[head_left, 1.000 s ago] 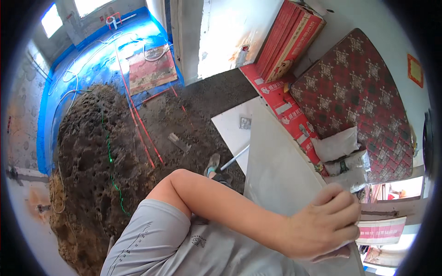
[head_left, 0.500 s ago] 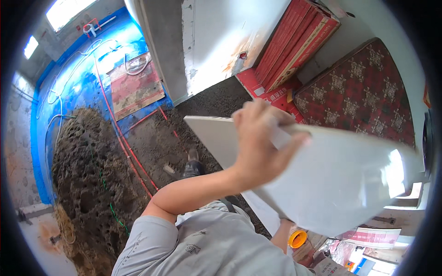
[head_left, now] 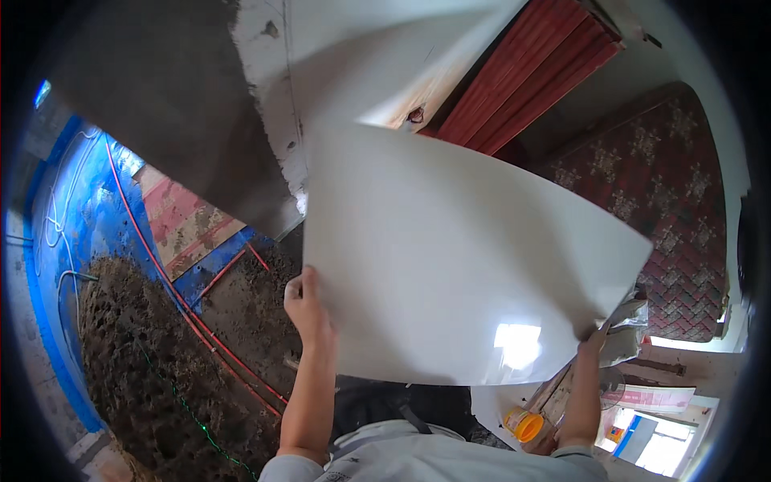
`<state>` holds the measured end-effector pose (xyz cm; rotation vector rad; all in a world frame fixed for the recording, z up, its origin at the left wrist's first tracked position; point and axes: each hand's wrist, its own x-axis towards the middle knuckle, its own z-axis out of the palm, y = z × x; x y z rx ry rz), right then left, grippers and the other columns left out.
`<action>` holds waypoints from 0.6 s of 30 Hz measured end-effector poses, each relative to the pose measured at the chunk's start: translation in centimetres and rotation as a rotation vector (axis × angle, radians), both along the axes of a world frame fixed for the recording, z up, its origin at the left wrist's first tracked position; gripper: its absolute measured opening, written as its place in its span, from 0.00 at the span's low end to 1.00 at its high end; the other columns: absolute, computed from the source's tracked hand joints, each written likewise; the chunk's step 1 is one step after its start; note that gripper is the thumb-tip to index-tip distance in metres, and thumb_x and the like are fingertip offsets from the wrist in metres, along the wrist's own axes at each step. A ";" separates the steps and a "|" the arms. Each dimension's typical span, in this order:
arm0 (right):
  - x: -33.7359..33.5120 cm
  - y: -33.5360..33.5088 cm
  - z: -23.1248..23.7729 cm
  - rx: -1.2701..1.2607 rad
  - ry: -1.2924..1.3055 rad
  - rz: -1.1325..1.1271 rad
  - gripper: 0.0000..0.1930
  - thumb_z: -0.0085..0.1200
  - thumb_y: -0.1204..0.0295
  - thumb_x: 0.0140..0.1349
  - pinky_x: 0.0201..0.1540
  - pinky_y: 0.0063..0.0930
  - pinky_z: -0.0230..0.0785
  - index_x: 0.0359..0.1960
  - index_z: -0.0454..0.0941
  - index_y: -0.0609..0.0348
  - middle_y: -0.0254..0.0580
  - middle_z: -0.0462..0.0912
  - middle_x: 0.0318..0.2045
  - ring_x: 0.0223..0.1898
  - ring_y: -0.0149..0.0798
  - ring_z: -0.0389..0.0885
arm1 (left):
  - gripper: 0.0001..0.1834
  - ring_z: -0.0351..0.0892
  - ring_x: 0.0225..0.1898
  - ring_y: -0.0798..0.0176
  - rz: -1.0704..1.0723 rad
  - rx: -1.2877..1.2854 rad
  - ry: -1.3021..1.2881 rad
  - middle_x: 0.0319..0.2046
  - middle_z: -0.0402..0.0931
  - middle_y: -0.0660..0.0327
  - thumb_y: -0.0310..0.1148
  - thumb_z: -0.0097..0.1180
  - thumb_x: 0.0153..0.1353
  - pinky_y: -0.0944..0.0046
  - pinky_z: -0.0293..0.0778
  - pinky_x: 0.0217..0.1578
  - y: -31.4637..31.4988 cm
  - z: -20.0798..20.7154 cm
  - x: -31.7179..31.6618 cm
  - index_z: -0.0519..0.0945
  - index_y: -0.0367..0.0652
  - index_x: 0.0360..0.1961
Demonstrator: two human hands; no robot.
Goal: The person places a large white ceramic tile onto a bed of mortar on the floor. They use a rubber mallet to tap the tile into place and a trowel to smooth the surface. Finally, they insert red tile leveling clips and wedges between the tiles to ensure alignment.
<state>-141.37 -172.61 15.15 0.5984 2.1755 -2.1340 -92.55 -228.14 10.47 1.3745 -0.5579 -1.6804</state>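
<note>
A large glossy white tile (head_left: 450, 257) spreads out in front of me, held up at its two sides. My left hand (head_left: 307, 304) is closed round its left edge, fingers curled at the rim. On the lower right edge, my right hand (head_left: 593, 341) grips the same tile, its fingers partly hidden. Window light reflects off the tile's lower right part. Whatever lies directly behind the tile is hidden.
At the left rises a dark mound of wet mortar or sand (head_left: 152, 361). Red pipes (head_left: 213, 341) cross the floor near blue sheeting (head_left: 80, 209). Red boxes (head_left: 522, 72) and a patterned mattress (head_left: 675, 209) lean at the right. A yellow bucket (head_left: 524, 424) stands low right.
The tile has swung round so its broad face fills the middle. My left hand has moved from its top edge to its left edge, and the right hand has come into view.
</note>
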 end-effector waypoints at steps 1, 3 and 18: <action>-2.4 -4.1 -1.4 0.138 -0.016 -0.023 0.39 0.42 0.40 0.69 0.69 0.42 0.57 0.68 0.64 0.61 0.48 0.68 0.66 0.65 0.47 0.68 | 0.19 0.75 0.33 0.68 0.054 0.026 -0.010 0.34 0.77 0.62 0.43 0.64 0.65 0.65 0.73 0.35 -0.5 -2.4 -0.3 0.75 0.35 0.37; -7.0 -10.0 -2.7 0.322 -0.007 0.074 0.40 0.44 0.41 0.69 0.68 0.40 0.59 0.68 0.63 0.63 0.47 0.68 0.66 0.66 0.45 0.68 | 0.19 0.78 0.34 0.67 0.098 0.104 -0.036 0.35 0.78 0.61 0.45 0.61 0.67 0.63 0.75 0.35 -1.0 -7.7 -0.8 0.75 0.37 0.37; -25.8 -47.3 -48.5 0.624 -0.355 1.022 0.47 0.49 0.36 0.63 0.61 0.42 0.67 0.66 0.65 0.70 0.54 0.71 0.63 0.62 0.47 0.73 | 0.14 0.73 0.46 0.60 0.529 0.419 0.009 0.42 0.74 0.61 0.36 0.47 0.55 0.55 0.68 0.48 5.3 -49.4 -1.5 0.74 0.42 0.39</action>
